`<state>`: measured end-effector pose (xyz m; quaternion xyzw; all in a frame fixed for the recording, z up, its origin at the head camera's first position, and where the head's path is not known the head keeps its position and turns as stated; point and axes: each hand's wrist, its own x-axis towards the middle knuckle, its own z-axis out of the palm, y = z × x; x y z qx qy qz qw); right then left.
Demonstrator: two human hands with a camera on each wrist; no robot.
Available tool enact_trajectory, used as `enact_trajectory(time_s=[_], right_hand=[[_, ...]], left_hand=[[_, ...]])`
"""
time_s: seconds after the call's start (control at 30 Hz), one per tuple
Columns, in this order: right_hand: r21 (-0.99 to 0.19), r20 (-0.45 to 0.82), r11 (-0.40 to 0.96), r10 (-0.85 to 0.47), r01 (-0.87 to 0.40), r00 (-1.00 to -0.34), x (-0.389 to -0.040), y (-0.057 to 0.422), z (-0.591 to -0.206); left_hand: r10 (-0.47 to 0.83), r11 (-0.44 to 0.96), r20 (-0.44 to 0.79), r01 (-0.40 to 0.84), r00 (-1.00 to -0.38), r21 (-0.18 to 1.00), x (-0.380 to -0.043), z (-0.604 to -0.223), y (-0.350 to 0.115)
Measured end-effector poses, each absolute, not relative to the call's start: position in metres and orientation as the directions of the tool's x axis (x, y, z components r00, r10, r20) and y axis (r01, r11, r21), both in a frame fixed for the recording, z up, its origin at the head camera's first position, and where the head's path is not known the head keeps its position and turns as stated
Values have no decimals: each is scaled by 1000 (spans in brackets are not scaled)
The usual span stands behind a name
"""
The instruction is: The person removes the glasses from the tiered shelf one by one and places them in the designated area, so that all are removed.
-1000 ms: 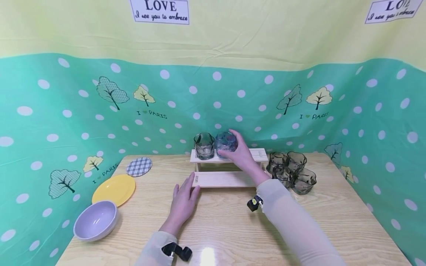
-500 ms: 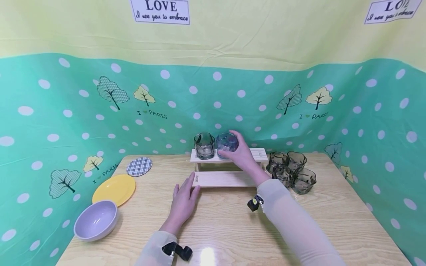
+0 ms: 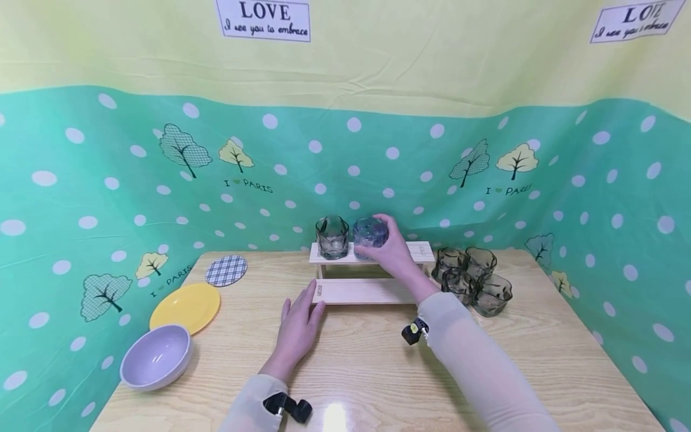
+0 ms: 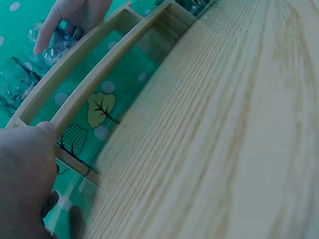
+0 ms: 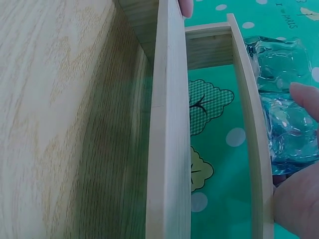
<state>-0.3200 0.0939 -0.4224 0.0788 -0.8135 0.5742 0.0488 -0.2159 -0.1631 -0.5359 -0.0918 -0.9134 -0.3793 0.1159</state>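
Note:
My right hand [image 3: 390, 249] grips a bluish glass tumbler [image 3: 369, 235] on the top step of a small two-tier wooden rack [image 3: 361, 291]. Thumb and fingers lie on either side of the tumbler. A grey glass tumbler [image 3: 332, 238] stands just left of it on that same step, with a narrow gap between the two. My left hand [image 3: 299, 324] rests at the rack's left end, its fingers extended against the lower step. In the left wrist view its thumb [image 4: 47, 128] touches the rack's end.
Several smoky glass tumblers [image 3: 492, 294] stand grouped right of the rack. At the left are a purple bowl [image 3: 156, 358], a yellow plate [image 3: 186, 308] and a checked round mat [image 3: 227, 271]. A patterned cloth [image 3: 351, 162] hangs behind the wooden table [image 3: 378, 372].
The bluish tumbler has slid slightly right in my right hand, and the gap to the grey one has widened a little. My left hand stays at the rack's end.

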Motion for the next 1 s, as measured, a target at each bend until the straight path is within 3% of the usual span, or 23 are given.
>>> enact_trajectory(time_s=[1.0], right_hand=[[-922, 145, 357, -32, -147, -989, -303, 105, -406]], left_hand=[[76, 692, 265, 242, -961, 681, -216, -537, -163]])
